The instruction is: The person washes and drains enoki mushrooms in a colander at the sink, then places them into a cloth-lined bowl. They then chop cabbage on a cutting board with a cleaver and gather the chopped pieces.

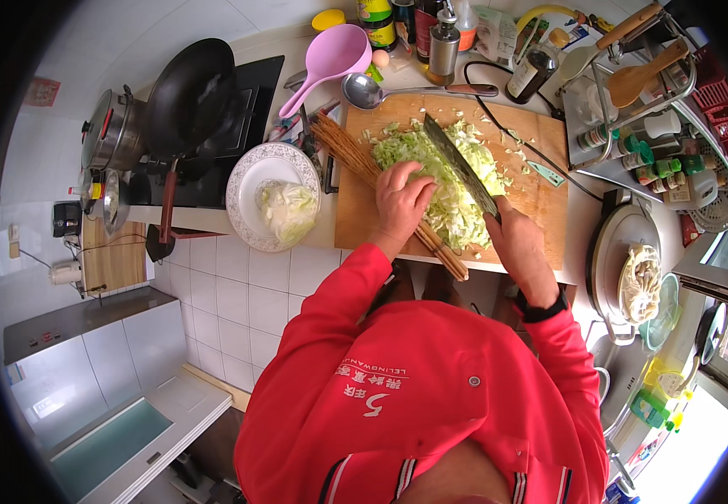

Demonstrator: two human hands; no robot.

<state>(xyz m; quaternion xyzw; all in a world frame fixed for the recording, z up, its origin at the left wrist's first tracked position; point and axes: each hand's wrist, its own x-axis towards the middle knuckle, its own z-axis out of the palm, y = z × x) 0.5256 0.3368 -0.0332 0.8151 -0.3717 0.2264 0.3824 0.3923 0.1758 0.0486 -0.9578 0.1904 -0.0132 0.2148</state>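
Left hand [401, 202] presses curled on shredded cabbage [448, 181]; right hand [515, 244] grips the cleaver [460, 164].

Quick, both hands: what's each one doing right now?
Left hand: open, pressing the shredded cabbage.
Right hand: closed on the cleaver.

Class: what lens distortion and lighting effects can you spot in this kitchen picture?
Head view: fisheye bends the tiled wall and counter edges near the black rim; daylight glares at the window; the cabbage, knife and both hands stay sharp at centre.
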